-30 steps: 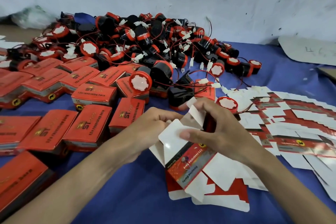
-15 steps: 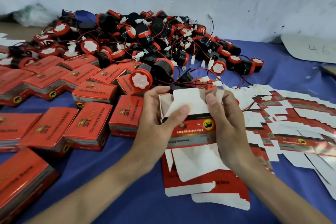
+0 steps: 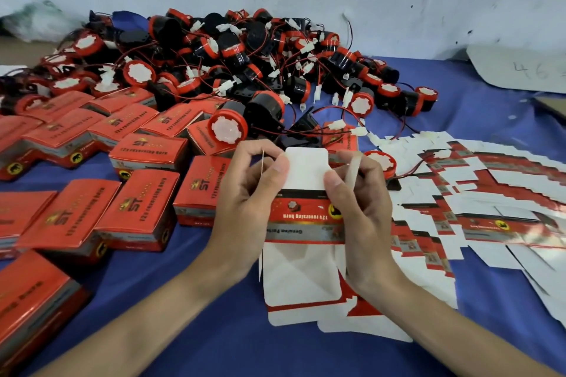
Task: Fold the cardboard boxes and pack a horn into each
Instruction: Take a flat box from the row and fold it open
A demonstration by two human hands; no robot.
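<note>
Fingers (image 3: 277, 166): curled round the half-folded box (image 3: 304, 217) by left hand (image 3: 245, 211) and right hand (image 3: 361, 217), side flaps (image 3: 352, 170) pinched.
Box: held at near centre, over the bench (image 3: 190, 327).
Risk: top flap (image 3: 307, 168) could be creased askew (uneven thumb pressure).

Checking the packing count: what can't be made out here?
All in the head view:
Inside of the held box: covered by its own flaps, the left hand and right hand.
Contents of the closed boxes: lids shut.
Count of the horn pile: horns overlap.
Bottom-left box: cut by the frame edge.
</note>
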